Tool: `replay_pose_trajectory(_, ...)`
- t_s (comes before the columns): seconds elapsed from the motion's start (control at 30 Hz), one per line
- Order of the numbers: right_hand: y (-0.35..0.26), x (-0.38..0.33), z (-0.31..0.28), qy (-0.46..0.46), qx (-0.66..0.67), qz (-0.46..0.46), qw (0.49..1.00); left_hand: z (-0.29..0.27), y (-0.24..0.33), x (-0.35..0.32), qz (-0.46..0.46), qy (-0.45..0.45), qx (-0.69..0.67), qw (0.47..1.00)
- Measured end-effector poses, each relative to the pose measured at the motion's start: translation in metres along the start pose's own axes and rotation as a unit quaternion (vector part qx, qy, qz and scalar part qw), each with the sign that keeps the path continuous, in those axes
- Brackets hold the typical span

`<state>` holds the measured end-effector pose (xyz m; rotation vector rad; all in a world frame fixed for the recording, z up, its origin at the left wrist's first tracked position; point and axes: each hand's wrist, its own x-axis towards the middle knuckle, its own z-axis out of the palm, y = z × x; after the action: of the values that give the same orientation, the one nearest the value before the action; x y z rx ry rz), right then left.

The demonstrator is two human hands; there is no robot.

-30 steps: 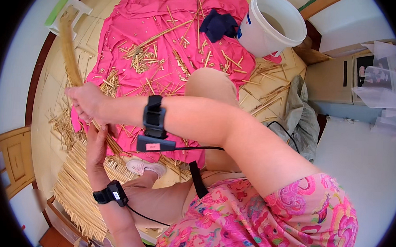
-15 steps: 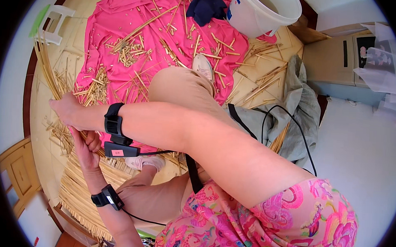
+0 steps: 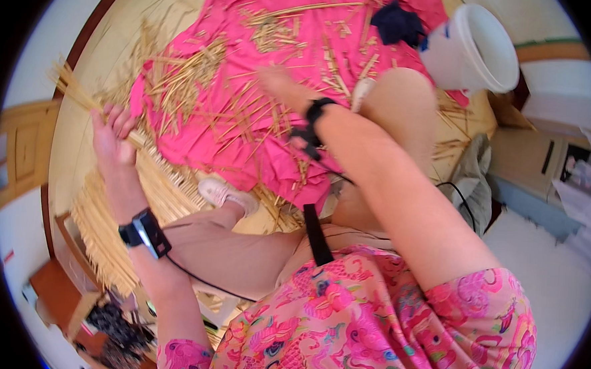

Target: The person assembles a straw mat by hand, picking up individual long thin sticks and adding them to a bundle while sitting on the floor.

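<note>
The right hand (image 3: 277, 83) is blurred, so its fingers cannot be made out and whether it is open or closed cannot be told; it is seen over the pink cloth (image 3: 245, 115), among scattered straw pieces (image 3: 201, 79). The lower end of the straw bundle (image 3: 79, 96) is hidden behind the left hand (image 3: 114, 138), which is clenched around it. The bundle is held at the left, above the woven straw mat (image 3: 106, 221), its long axis slanting from the fist up and to the left, where the loose tips fan out. A white bucket (image 3: 473, 53) is partly cut off by the picture's upper rim.
</note>
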<state>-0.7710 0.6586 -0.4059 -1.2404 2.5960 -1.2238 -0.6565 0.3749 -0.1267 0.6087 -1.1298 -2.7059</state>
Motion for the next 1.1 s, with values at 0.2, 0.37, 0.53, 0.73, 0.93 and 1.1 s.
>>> replay_pose_trajectory(0.2, 0.077, -0.178, -0.011, -0.375, -0.315, 0.131, 0.862, -0.038, 0.031, -0.019, 0.031, 0.01, -0.104, 0.994)
replay_pose_trajectory(0.37, 0.007, -0.149, -0.014, -0.419, -0.19, 0.218, 0.861, -0.059, 0.06, -0.043, 0.117, 0.132, -0.06, 0.982)
replay_pose_trajectory(0.53, -0.014, -0.154, 0.016, -0.303, 0.011, 0.375, 0.876, -0.061, 0.07, -0.049, 0.153, 0.154, -0.073, 0.973)
replay_pose_trajectory(0.73, -0.011, -0.167, 0.071, -0.268, 0.157, 0.387, 0.868, -0.071, 0.077, -0.046, 0.152, 0.155, -0.097, 0.971)
replay_pose_trajectory(0.93, -0.047, -0.15, 0.098, -0.285, 0.242, 0.494, 0.785, -0.085, 0.076, -0.057, 0.142, 0.152, -0.091, 0.974)
replay_pose_trajectory(1.1, -0.04, -0.151, 0.123, -0.318, -0.001, 0.331, 0.888, -0.078, 0.072, -0.054, 0.143, 0.153, -0.095, 0.973)
